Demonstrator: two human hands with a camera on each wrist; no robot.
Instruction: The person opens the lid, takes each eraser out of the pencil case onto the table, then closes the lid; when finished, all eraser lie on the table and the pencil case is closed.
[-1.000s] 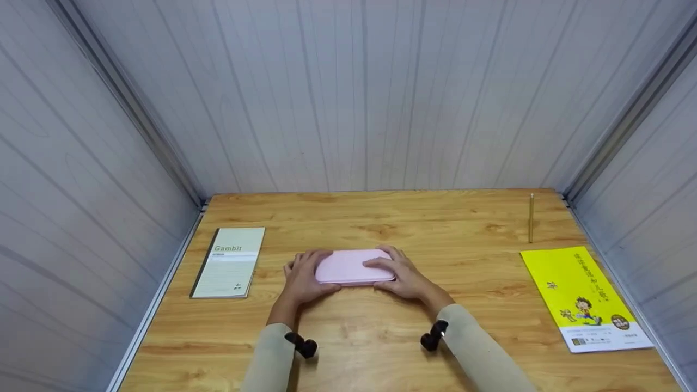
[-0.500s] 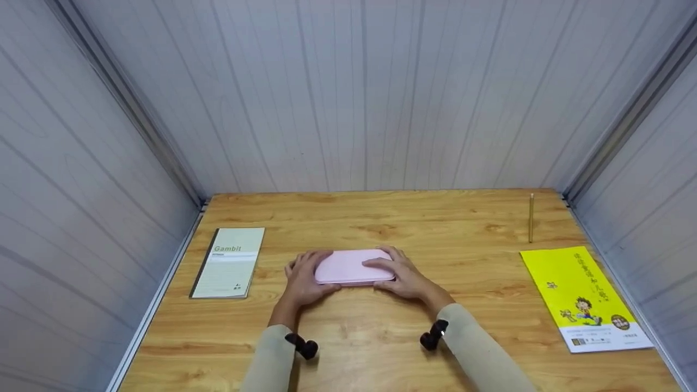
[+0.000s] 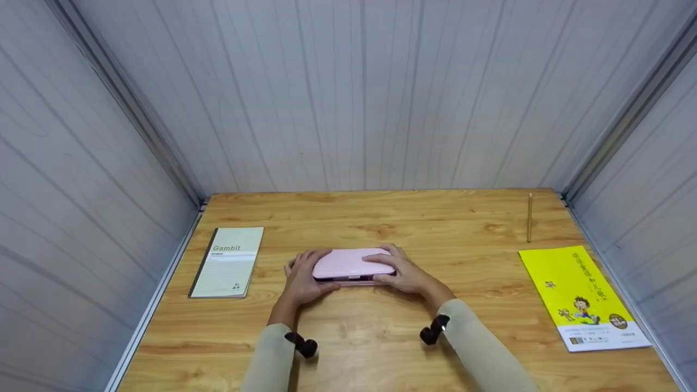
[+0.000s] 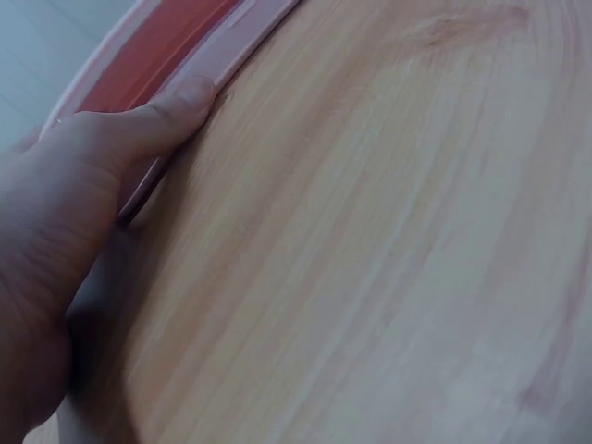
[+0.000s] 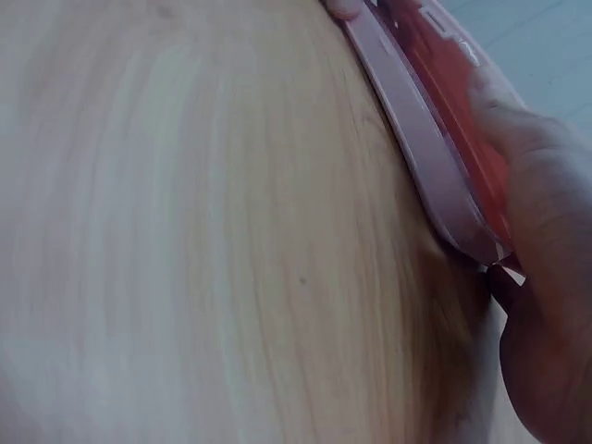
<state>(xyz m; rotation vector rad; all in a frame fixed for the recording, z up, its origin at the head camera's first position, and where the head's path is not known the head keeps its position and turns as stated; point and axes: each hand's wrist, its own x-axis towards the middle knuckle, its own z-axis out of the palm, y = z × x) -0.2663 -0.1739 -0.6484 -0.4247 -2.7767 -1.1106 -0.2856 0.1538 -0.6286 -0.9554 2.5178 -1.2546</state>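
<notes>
A pink hinged pencil case (image 3: 351, 263) lies on the wooden table between both hands, its lid raised slightly along the near side. My left hand (image 3: 304, 279) grips the left end, fingers over the lid's corner and thumb along the front of the base. In the left wrist view that thumb (image 4: 185, 102) presses on the base's front edge. My right hand (image 3: 405, 273) holds the right end; its thumb (image 5: 509, 120) is at the lid's front edge in the right wrist view. A red inner surface (image 5: 444, 88) shows through the gap. The contents are too dark to tell.
A pale "Gambit" notebook (image 3: 227, 264) lies to the left. On the right is a yellow booklet (image 3: 580, 294) with a cartoon cover, and a pencil (image 3: 530, 218) lies behind it. Grey panels (image 3: 348, 98) rise around the table's back and sides.
The pencil case was closed; its lid has now lifted at the near edge, showing a dark gap. The right thumb has risen slightly with the lid, while the left hand stays nearly in place.
</notes>
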